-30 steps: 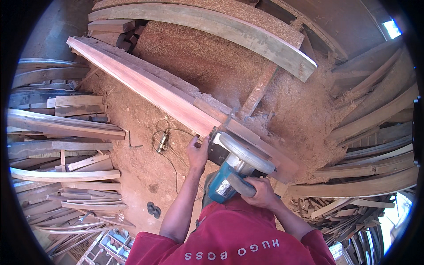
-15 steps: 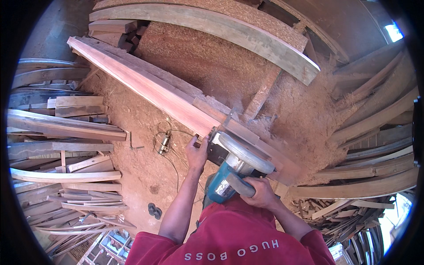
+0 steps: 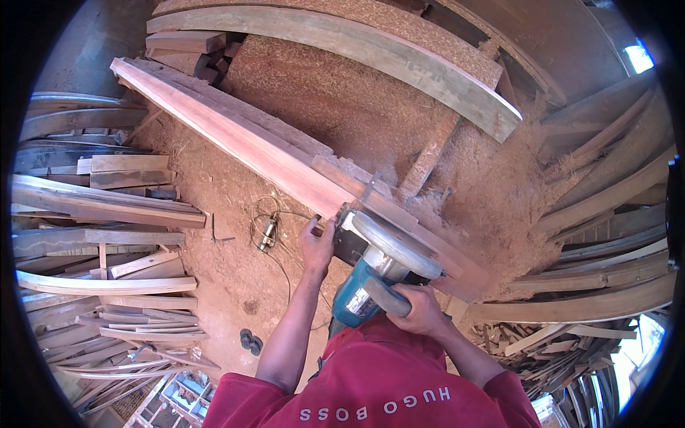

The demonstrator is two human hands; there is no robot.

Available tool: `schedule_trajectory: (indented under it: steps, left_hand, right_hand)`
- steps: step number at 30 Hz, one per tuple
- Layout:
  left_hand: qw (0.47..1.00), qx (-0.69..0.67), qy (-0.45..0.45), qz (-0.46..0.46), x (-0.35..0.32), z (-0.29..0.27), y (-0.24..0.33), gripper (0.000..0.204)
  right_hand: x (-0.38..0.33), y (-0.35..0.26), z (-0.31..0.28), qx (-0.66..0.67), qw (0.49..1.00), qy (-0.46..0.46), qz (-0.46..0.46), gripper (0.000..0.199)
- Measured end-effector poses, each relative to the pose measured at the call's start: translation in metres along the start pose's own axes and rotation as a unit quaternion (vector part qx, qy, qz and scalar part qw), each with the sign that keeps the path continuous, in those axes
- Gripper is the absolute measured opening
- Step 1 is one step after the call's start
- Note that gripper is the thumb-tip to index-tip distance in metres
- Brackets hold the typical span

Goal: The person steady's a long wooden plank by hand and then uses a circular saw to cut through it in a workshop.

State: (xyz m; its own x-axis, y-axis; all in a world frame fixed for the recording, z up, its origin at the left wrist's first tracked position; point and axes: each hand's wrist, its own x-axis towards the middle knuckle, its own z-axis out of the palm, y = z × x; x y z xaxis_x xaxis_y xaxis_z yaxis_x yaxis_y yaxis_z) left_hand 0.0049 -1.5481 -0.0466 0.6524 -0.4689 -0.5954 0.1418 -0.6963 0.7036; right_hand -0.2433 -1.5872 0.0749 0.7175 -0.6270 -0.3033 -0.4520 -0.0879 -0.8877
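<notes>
A long reddish wooden plank (image 3: 235, 135) runs from the upper left down to the centre. A teal circular saw (image 3: 378, 267) with a silver blade guard sits on the plank's near part. My right hand (image 3: 421, 310) grips the saw's dark rear handle. My left hand (image 3: 316, 246) rests against the plank's edge and the saw's front left side, fingers curled there. My red sleeves fill the lower edge.
Sawdust (image 3: 335, 93) lies heaped beyond the plank. A thick grey beam (image 3: 371, 53) crosses the top. Stacked boards (image 3: 100, 207) lie on the left and curved timbers (image 3: 606, 214) on the right. A cable with plug (image 3: 267, 232) and a pair of sandals (image 3: 250, 341) lie on the dirt floor.
The saw and both hands have stayed almost in place on the plank; at most the saw has crept slightly along it.
</notes>
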Motion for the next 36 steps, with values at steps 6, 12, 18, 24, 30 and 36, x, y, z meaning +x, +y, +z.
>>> schedule_trajectory:
  steps: [6,12,18,24,30,36]
  left_hand:
    - [1.000,-0.021,0.011,0.012,0.006,-0.001,-0.001,0.046]
    - [0.996,-0.016,0.059,0.057,0.016,-0.004,-0.009,0.032]
    - [1.000,-0.024,0.009,0.003,0.017,-0.016,0.009,0.065]
    - [1.000,-0.003,0.016,0.012,0.022,-0.020,0.010,0.063]
    - [1.000,0.000,0.021,0.021,0.033,-0.022,-0.001,0.065]
    - [0.998,0.005,0.042,0.038,0.039,-0.025,-0.002,0.068]
  right_hand:
    - [0.005,-0.001,0.005,0.005,1.000,0.003,0.000,0.036]
    - [0.014,-0.011,0.005,-0.002,1.000,-0.009,0.007,0.031]
    - [0.021,-0.011,0.012,0.006,1.000,0.009,-0.005,0.034]
    - [0.026,-0.015,0.014,0.013,1.000,0.002,-0.005,0.033]
    - [0.031,-0.015,0.017,0.014,1.000,0.002,-0.007,0.037]
    - [0.036,-0.018,0.019,0.012,1.000,-0.005,0.002,0.036]
